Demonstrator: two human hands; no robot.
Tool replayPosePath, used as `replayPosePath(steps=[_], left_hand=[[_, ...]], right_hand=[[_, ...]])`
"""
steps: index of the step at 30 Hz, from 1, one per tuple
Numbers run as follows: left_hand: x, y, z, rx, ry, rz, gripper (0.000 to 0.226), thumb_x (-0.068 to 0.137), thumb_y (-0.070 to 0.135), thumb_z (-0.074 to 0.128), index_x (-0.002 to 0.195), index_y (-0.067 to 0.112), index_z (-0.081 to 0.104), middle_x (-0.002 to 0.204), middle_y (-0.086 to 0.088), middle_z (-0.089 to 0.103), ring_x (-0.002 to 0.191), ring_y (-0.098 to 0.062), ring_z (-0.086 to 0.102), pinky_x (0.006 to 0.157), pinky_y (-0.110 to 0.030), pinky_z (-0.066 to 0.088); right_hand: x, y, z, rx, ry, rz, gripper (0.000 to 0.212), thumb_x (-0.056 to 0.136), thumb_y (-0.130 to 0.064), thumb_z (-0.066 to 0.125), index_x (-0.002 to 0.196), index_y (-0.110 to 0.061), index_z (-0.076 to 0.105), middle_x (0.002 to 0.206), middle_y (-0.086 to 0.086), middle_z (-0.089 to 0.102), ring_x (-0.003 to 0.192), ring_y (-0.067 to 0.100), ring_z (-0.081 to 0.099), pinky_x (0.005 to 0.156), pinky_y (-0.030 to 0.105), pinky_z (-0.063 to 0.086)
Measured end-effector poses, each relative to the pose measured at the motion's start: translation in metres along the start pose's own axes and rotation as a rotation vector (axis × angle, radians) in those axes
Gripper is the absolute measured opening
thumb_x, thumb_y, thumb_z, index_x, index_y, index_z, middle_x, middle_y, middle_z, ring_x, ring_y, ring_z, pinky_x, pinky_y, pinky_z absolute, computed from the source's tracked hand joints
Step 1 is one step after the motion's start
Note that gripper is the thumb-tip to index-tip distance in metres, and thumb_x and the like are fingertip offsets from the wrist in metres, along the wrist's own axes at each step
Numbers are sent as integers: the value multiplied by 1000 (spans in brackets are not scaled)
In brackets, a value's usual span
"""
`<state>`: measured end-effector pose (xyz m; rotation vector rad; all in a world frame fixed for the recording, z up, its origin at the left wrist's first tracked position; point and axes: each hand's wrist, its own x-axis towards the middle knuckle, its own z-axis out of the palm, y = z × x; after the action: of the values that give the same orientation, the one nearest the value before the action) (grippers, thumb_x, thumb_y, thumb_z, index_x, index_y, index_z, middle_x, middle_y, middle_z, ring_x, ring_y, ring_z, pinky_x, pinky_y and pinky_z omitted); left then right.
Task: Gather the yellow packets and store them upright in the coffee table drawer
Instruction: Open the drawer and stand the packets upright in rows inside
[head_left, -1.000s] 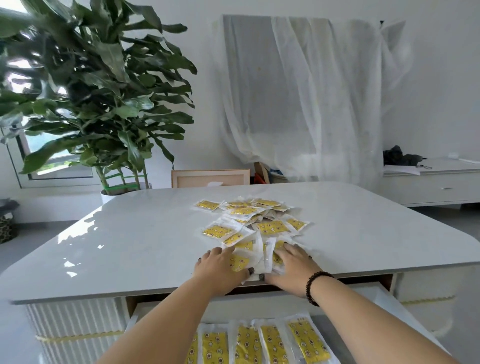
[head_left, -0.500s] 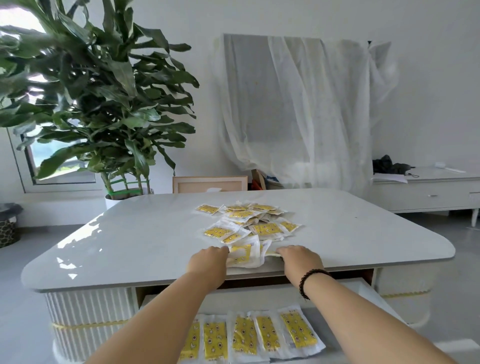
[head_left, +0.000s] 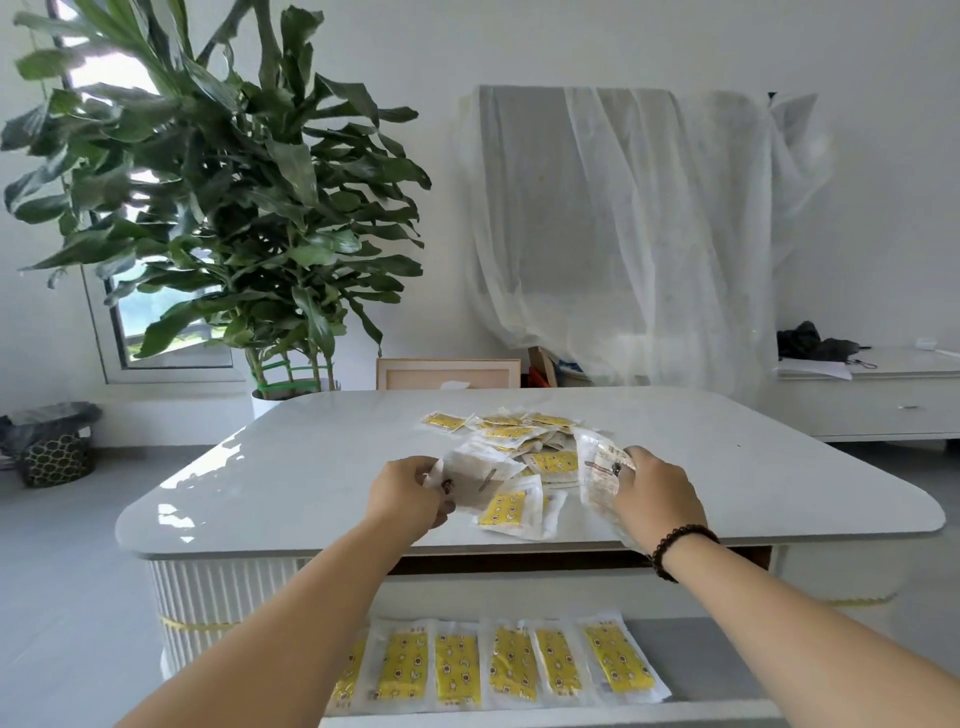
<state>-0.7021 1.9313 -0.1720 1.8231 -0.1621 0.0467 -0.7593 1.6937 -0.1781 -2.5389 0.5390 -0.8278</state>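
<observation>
A heap of yellow packets (head_left: 524, 434) lies on the white coffee table (head_left: 260, 488), just beyond my hands. My left hand (head_left: 408, 493) pinches a packet (head_left: 475, 478) lifted off the table, its pale back toward me. My right hand (head_left: 657, 493) grips another packet (head_left: 597, 467), raised and tilted. One packet (head_left: 511, 506) lies flat between my hands near the front edge. Below, the open drawer (head_left: 706, 670) holds a row of several yellow packets (head_left: 506, 665) standing side by side.
A large potted plant (head_left: 228, 208) stands behind the table's left corner. A wooden frame (head_left: 447, 373) and a cloth-draped object (head_left: 639, 234) are behind the table. A low white cabinet (head_left: 878, 400) is at the right, a patterned bin (head_left: 54, 457) on the floor at left.
Both hands went from lying flat on the packets at the front edge to lifting one packet each off the table. The camera rose and pulled back.
</observation>
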Motion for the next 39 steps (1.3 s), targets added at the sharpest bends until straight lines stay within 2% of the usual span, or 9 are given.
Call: replayPosePath(steps=[7, 11, 15, 20, 25, 29, 32, 36, 39], left_hand=[[-26, 25, -1, -424, -57, -100, 17, 87, -1, 48, 86, -7, 64, 95, -23, 71, 88, -31, 73, 83, -36, 58], [-39, 30, 0, -543, -162, -159, 40, 94, 23, 48, 103, -13, 64, 98, -26, 72, 87, -36, 72, 76, -35, 58], [-47, 35, -3, -493, -249, -208, 55, 92, 42, 56, 103, -10, 66, 97, -23, 73, 87, -35, 73, 75, -33, 60], [-63, 38, -11, -335, -271, -220, 31, 84, 23, 72, 98, -4, 68, 85, -13, 72, 69, -18, 71, 58, -25, 59], [-64, 35, -18, -414, -108, -227, 15, 84, 13, 72, 85, -1, 67, 69, -9, 72, 55, -15, 66, 55, -25, 58], [-55, 33, -26, -440, 44, -162, 13, 83, 12, 74, 84, 1, 68, 75, -12, 72, 58, -19, 66, 53, -26, 54], [-52, 26, -34, -430, 113, -107, 7, 82, 7, 74, 77, 6, 68, 81, -15, 75, 74, -28, 70, 84, -40, 57], [-55, 24, -34, -413, 35, -80, 2, 88, 8, 67, 85, 9, 68, 75, -10, 76, 63, -23, 72, 69, -38, 61], [-60, 25, -29, -400, -24, -64, 6, 90, 9, 64, 93, 7, 69, 79, -11, 76, 66, -23, 73, 64, -35, 61]], right_hand=[[-30, -28, -24, 369, 139, -199, 22, 96, -11, 43, 105, -12, 63, 90, 4, 67, 81, 21, 64, 62, 27, 52], [-47, -30, -35, 285, 279, -552, 26, 92, -8, 49, 112, -8, 66, 96, 3, 72, 81, 17, 68, 68, 17, 51], [-57, -30, -46, 135, 300, -958, 35, 86, -9, 46, 111, -6, 69, 101, 4, 73, 91, 17, 71, 71, 27, 59], [-69, -39, -42, 67, 193, -1255, 42, 91, 1, 33, 114, -4, 68, 110, 8, 70, 105, 21, 66, 91, 29, 54], [-63, -33, -37, 40, 154, -1273, 57, 80, 14, 53, 133, -5, 48, 123, 7, 65, 111, 16, 64, 92, 26, 52], [-54, -30, -40, 129, 221, -1041, 70, 77, 16, 64, 136, -14, 41, 102, 5, 72, 73, 14, 70, 62, 23, 59], [-55, -38, -47, 392, 260, -662, 47, 85, 12, 54, 120, -20, 54, 99, -5, 66, 71, -9, 60, 58, 2, 47], [-54, -40, -40, 938, -52, 29, 29, 86, 7, 46, 77, -17, 59, 76, -4, 61, 70, 8, 57, 51, 13, 44], [-59, -35, -33, 1032, -290, 318, 28, 85, -3, 39, 63, -2, 57, 49, 5, 45, 43, 18, 40, 37, 18, 30]])
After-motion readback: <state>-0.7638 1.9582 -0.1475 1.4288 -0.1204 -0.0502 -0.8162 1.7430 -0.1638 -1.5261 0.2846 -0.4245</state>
